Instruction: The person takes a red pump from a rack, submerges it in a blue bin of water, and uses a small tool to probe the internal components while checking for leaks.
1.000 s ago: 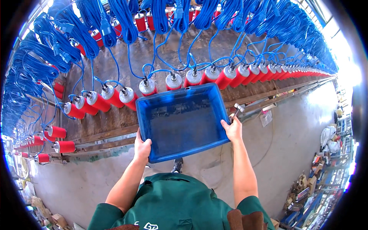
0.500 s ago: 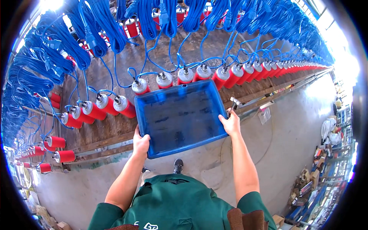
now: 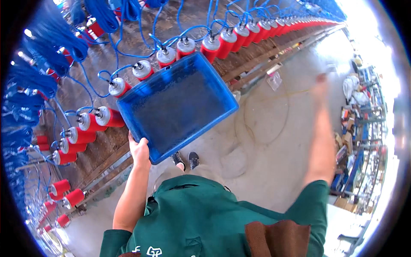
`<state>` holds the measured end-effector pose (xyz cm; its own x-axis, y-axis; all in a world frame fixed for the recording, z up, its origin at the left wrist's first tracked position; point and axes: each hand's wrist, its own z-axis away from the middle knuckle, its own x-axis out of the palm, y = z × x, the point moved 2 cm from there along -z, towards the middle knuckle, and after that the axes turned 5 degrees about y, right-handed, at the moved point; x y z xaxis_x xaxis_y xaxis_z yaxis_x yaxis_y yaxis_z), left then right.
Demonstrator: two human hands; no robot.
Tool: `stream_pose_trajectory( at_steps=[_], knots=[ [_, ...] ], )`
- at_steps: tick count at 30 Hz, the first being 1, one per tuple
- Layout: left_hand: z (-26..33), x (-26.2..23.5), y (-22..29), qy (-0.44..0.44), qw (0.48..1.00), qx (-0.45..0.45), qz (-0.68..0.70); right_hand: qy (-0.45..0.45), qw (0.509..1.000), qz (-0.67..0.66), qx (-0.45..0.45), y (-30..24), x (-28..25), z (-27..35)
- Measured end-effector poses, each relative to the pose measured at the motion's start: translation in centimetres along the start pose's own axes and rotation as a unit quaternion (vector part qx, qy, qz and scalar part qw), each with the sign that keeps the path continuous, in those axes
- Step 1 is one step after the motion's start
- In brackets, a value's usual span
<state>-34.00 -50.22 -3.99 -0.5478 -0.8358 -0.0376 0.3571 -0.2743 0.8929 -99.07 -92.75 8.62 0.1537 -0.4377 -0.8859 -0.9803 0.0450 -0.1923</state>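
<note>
Left hand: the left hand point(image 3: 139, 150) is clamped on the near left rim of the blue plastic tray point(image 3: 177, 107), thumb over the edge and fingers hidden beneath it.

Right hand: the right hand point(image 3: 320, 82) is flung out to the person's right, well apart from the tray and blurred; I cannot tell whether it is open or closed, and nothing shows in it.

Tray position: the tray stretches up and to the right from the left hand, held out in front of the body over the concrete floor point(image 3: 265, 141), with its far edge close to the row of cylinders.

Long axis: the tray's long side runs diagonally away from the left hand, from lower left near the grip to upper right; the whole tray looks tilted in the frame.

Nearer hand: the left hand alone is touching the tray; the right one is far off beyond its right corner.

Tray contents: the inside looks bare, dark and wet or scuffed; nothing loose can be seen in it.

Beyond the tray: red cylinders with white caps point(image 3: 165, 56) lie side by side along a wooden bench point(image 3: 141, 34), just past the tray's far rim, each trailing blue wires point(image 3: 102, 17) bundled above.

Below the hand: shoes point(image 3: 185, 159) and a green shirt point(image 3: 201, 214) lie under the tray's near corner.
</note>
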Motion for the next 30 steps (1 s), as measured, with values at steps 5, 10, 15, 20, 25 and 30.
stream_pose_trajectory(
  at_steps=[5, 10, 15, 20, 25, 30],
  knots=[
    [-0.7, -1.2, -1.1, -0.034, 0.999, -0.019, 0.034, 0.270, 0.960, 0.063, 0.033, 5.5, -31.4, -5.9],
    [-0.3, -1.0, -0.9, -0.006, 0.999, -0.027, 0.027, 0.296, 0.939, 0.138, -0.103, 4.4, -38.6, -1.7],
    [-0.1, -0.6, -0.8, -0.023, 0.998, -0.025, 0.043, 0.079, 0.983, 0.146, -0.079, 5.7, -28.7, 4.7],
    [0.0, -1.1, -0.8, -0.022, 0.999, -0.028, 0.026, -0.204, 0.974, 0.096, 0.014, 2.4, -12.8, 13.5],
    [0.0, -1.4, -0.5, -0.050, 0.998, -0.015, 0.037, -0.278, 0.954, 0.090, -0.063, 4.0, -0.6, 15.9],
    [-0.3, -4.9, -1.1, -0.011, 0.995, -0.037, 0.092, -0.333, 0.937, 0.026, -0.105, 0.1, 9.2, 12.1]
  ],
)
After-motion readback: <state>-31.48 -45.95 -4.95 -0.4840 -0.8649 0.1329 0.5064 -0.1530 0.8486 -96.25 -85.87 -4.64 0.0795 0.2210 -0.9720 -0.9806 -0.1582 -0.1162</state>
